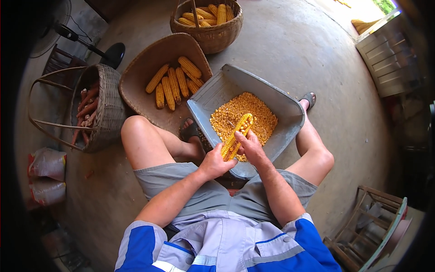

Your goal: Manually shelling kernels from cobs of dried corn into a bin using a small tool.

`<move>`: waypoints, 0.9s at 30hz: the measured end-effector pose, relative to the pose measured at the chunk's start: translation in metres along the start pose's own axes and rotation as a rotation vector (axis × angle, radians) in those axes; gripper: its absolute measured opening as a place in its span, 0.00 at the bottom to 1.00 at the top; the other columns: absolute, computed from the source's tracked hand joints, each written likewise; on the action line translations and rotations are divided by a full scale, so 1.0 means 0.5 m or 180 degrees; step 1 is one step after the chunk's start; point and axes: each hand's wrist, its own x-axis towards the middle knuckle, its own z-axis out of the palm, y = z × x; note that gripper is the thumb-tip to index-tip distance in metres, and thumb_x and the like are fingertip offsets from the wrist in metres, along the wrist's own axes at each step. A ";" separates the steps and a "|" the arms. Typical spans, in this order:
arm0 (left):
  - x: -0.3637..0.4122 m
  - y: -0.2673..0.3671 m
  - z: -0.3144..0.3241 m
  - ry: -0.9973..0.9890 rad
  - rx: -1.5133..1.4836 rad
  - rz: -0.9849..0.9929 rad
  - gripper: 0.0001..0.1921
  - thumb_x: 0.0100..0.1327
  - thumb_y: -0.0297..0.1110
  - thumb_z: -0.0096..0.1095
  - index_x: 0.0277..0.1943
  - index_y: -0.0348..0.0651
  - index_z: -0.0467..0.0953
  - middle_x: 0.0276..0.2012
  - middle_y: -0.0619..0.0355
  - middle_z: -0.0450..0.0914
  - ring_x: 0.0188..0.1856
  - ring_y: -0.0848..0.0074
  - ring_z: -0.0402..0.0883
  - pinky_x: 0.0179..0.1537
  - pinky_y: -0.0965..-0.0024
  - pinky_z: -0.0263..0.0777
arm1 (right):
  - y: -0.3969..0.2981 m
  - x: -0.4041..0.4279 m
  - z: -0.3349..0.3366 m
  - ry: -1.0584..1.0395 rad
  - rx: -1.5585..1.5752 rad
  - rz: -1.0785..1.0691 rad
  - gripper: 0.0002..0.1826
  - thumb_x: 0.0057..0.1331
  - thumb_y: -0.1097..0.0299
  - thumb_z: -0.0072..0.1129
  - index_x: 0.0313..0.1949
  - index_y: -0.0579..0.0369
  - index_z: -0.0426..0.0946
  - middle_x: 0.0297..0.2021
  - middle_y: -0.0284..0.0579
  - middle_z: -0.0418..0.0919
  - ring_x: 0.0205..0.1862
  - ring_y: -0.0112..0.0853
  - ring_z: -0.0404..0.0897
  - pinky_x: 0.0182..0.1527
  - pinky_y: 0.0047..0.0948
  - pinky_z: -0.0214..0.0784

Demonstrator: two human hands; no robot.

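Observation:
An ear of dried yellow corn (242,127) is held at a slant above a grey scoop-shaped bin (285,102). My left hand (217,162) grips its lower end. Along its right side is my right hand (250,147), with the thumb pressed on the kernels and the fingers curled beneath, partly hidden. A bare strip without kernels runs down the ear, and some kernels sit loose in it. Beneath lies a heap of loose corn kernels (266,117) in the bin, which rests between my legs. A thin shiny sliver by the ear is too small to identify.
A wide woven scoop basket (136,81) holds several whole ears (167,91). Behind it stands a handled basket (217,37) of corn. At left, another wicker basket (110,108) contains reddish bare cobs (89,107). A pedestal fan (114,56), plastic sacks (47,176) and a wooden rack (370,224) stand around.

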 end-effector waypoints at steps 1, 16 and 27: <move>-0.001 -0.018 0.007 0.0006 0.0001 -0.0014 0.26 0.56 0.38 0.71 0.51 0.35 0.68 0.31 0.55 0.79 0.23 0.77 0.79 0.23 0.73 0.74 | 0.000 -0.001 0.016 0.0239 -0.0416 0.0154 0.20 0.66 0.56 0.62 0.48 0.56 0.70 0.36 0.37 0.78 0.32 0.23 0.78 0.31 0.24 0.73; 0.006 0.027 -0.020 -0.0791 -0.0967 -0.0875 0.29 0.56 0.36 0.72 0.56 0.33 0.65 0.34 0.57 0.78 0.29 0.75 0.80 0.29 0.72 0.77 | 0.002 0.007 -0.001 0.0044 -0.0208 0.0031 0.18 0.66 0.62 0.58 0.52 0.56 0.68 0.41 0.39 0.77 0.38 0.26 0.79 0.38 0.28 0.76; -0.006 0.018 0.003 -0.0006 0.0350 -0.0208 0.35 0.55 0.37 0.70 0.61 0.31 0.62 0.44 0.41 0.81 0.49 0.58 0.83 0.52 0.61 0.75 | -0.007 -0.001 0.034 0.0414 -0.0858 0.0466 0.26 0.63 0.49 0.66 0.47 0.56 0.70 0.30 0.38 0.76 0.25 0.22 0.75 0.23 0.23 0.67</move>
